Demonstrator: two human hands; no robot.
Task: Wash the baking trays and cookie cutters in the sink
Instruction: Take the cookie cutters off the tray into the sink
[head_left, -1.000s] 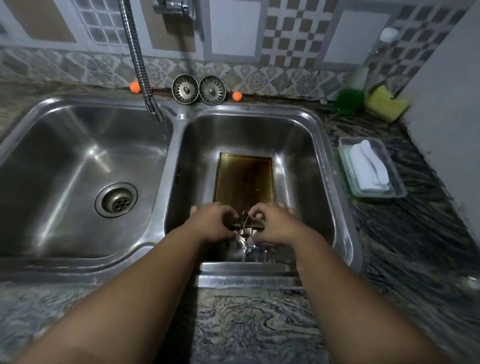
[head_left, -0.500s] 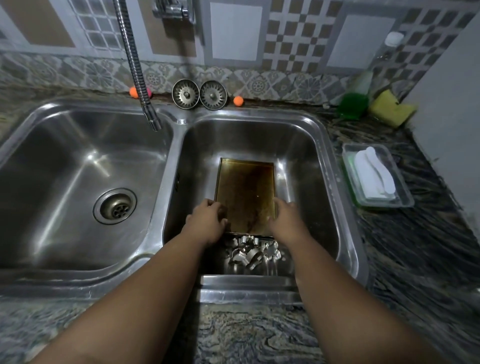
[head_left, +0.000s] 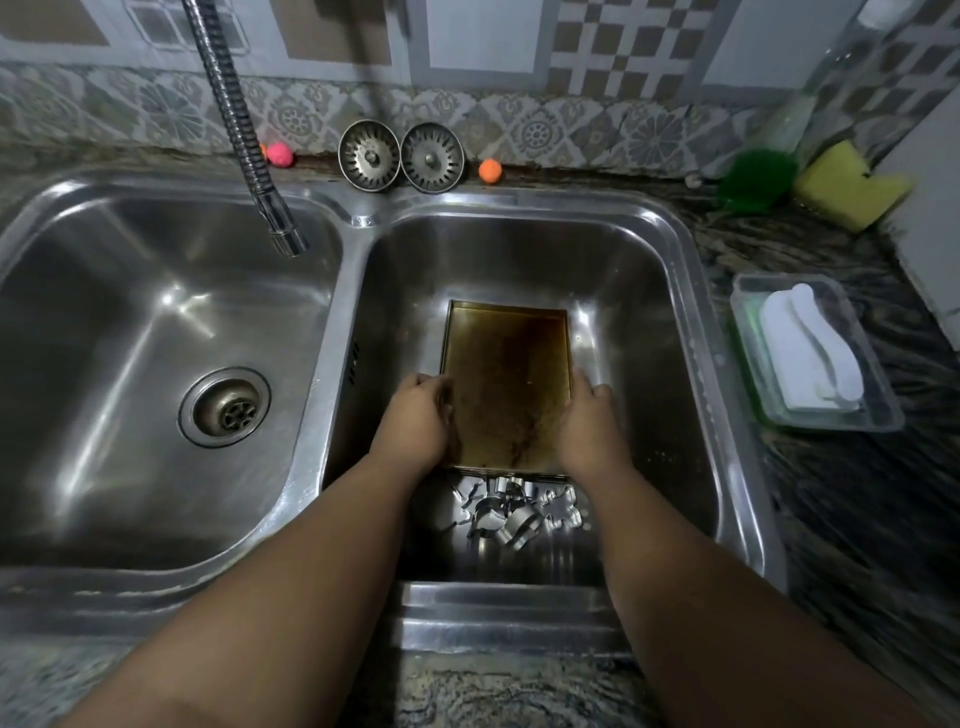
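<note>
Inside the right basin (head_left: 623, 270) of a double stainless sink, low on its floor: rectangular baking tray (head_left: 506, 384), inner face stained brown, long axis running away from the viewer. Left grip (head_left: 415, 418) clasped on the tray's left long rim, fingers curled over the edge. Right grip (head_left: 587, 415) clasped on the opposite long rim, closed against the metal, fingertips not clearly seen. Tray lifted or resting on the basin floor: cannot tell.

Just nearer than the tray's near edge, between the two forearms: heap of bright metal cookie cutters (head_left: 514, 512), touching one another, single shapes hard to make out.

To the left: left basin (head_left: 130, 291), with round drain (head_left: 224, 408) near its middle. Above the divider: flexible faucet hose (head_left: 228, 104), slanting down, spout end over the left basin's rear right corner.

Along the back ledge, against the patterned tiles: two sink strainers (head_left: 369, 156), propped side by side; pink ball (head_left: 279, 155) to their left, orange ball (head_left: 490, 171) to their right.

On the dark veined table (head_left: 857, 519), right of the sink: green scrubber (head_left: 756, 179) just beside yellow sponge (head_left: 847, 182) at the rear; nearer, well apart from both, clear plastic container (head_left: 883, 415) holding a white object (head_left: 805, 353).
</note>
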